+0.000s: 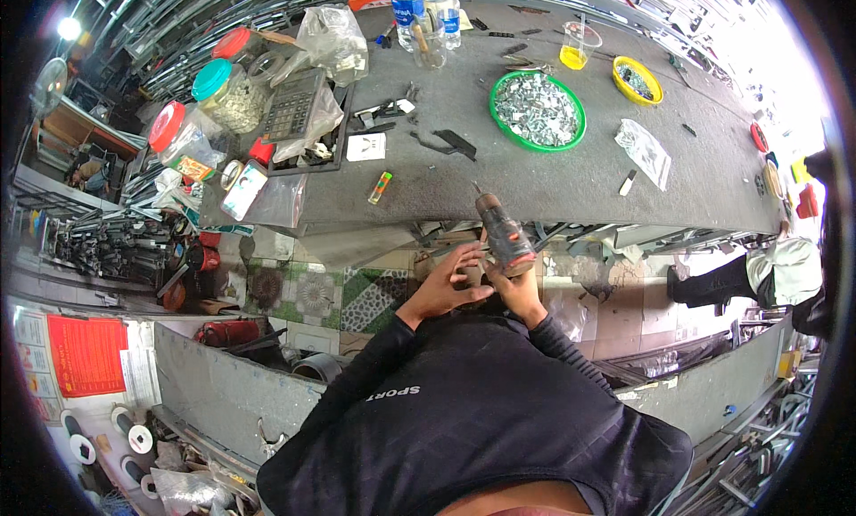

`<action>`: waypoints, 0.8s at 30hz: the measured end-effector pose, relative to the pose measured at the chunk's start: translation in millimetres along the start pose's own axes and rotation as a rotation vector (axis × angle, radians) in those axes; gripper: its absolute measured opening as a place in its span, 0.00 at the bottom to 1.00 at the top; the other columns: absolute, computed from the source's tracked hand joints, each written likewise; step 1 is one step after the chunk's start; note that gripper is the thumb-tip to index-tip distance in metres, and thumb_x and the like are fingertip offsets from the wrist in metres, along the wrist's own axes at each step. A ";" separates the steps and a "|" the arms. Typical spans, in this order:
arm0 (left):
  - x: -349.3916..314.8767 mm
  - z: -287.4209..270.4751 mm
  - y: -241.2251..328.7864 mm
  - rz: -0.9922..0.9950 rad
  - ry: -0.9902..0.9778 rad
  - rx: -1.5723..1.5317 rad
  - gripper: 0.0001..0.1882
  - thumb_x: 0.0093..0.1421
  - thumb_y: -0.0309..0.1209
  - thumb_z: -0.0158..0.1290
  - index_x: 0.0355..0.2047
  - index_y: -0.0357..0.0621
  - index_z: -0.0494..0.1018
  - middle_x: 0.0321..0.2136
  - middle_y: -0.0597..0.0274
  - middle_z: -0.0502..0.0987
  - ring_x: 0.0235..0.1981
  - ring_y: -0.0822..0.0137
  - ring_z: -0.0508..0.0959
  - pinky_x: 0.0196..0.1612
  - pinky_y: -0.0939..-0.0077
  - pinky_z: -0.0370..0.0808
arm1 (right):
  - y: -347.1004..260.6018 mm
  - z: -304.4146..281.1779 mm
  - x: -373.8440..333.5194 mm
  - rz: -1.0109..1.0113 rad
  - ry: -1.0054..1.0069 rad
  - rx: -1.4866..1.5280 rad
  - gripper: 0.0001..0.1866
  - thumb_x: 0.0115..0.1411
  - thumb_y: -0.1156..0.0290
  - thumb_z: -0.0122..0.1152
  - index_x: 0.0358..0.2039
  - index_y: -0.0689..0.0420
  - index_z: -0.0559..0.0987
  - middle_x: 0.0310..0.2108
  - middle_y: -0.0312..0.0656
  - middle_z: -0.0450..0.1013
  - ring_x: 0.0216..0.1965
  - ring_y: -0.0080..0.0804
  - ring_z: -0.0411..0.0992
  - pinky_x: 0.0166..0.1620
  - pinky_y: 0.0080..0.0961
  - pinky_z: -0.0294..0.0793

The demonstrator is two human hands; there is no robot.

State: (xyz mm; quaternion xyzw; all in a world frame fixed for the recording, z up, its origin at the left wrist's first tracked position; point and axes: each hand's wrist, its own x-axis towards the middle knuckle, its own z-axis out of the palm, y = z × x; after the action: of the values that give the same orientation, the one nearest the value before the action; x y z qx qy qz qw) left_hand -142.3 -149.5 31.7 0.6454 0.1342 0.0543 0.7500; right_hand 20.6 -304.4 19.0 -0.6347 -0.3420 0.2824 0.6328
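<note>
The right grip (517,289) is wrapped around a power drill (506,235), held before the torso (481,391) at the near edge of the tabletop (428,200), nose pointing away. The left grip (450,282) is spread beside it; I cannot tell whether they touch.

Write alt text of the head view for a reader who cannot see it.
A person's right hand holds a power drill pointed toward a grey workbench, while the left hand is open beside it. On the workbench are a green basket of small metal pieces, a yellow bowl and lidded jars.
</note>
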 end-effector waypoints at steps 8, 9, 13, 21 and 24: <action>36.9 34.8 5.6 0.130 0.313 -0.205 0.40 0.58 0.39 0.83 0.65 0.41 0.75 0.59 0.61 0.83 0.60 0.67 0.82 0.65 0.65 0.80 | -7.7 19.1 5.7 0.014 -0.195 -0.091 0.40 0.62 0.72 0.74 0.74 0.63 0.71 0.64 0.58 0.79 0.64 0.52 0.80 0.64 0.43 0.80; 38.8 30.6 3.5 0.098 0.319 -0.189 0.40 0.59 0.38 0.82 0.66 0.41 0.75 0.59 0.61 0.83 0.59 0.67 0.83 0.64 0.66 0.80 | -7.6 18.8 7.0 -0.127 -0.256 -0.164 0.40 0.63 0.71 0.75 0.74 0.63 0.71 0.64 0.58 0.78 0.65 0.53 0.79 0.65 0.44 0.80; 31.6 8.0 -8.4 0.113 0.315 -0.295 0.35 0.63 0.31 0.77 0.67 0.40 0.74 0.58 0.59 0.84 0.54 0.68 0.85 0.60 0.65 0.84 | -8.7 3.8 10.0 -0.092 -0.400 -0.268 0.40 0.62 0.62 0.81 0.71 0.61 0.76 0.63 0.56 0.76 0.64 0.57 0.77 0.63 0.47 0.79; -5.6 -33.3 -26.5 0.050 0.416 -0.346 0.25 0.63 0.28 0.73 0.59 0.36 0.78 0.47 0.61 0.87 0.37 0.73 0.85 0.42 0.71 0.86 | 49.2 -26.8 -8.2 0.272 -0.476 -0.080 0.25 0.69 0.76 0.73 0.66 0.61 0.81 0.52 0.47 0.87 0.49 0.33 0.86 0.54 0.35 0.86; -12.8 -39.1 -16.6 -0.060 0.444 -0.375 0.20 0.61 0.31 0.76 0.49 0.35 0.81 0.37 0.65 0.84 0.34 0.74 0.83 0.37 0.71 0.81 | 115.6 -49.1 -23.7 0.369 -0.438 -0.262 0.24 0.68 0.67 0.74 0.62 0.61 0.84 0.52 0.51 0.88 0.50 0.44 0.88 0.55 0.40 0.86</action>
State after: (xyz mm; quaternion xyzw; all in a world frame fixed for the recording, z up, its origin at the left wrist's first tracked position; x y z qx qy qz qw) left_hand -166.7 -118.1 12.0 0.4634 0.3017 0.1960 0.8098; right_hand 53.9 -349.1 -96.0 -0.6862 -0.3829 0.4760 0.3949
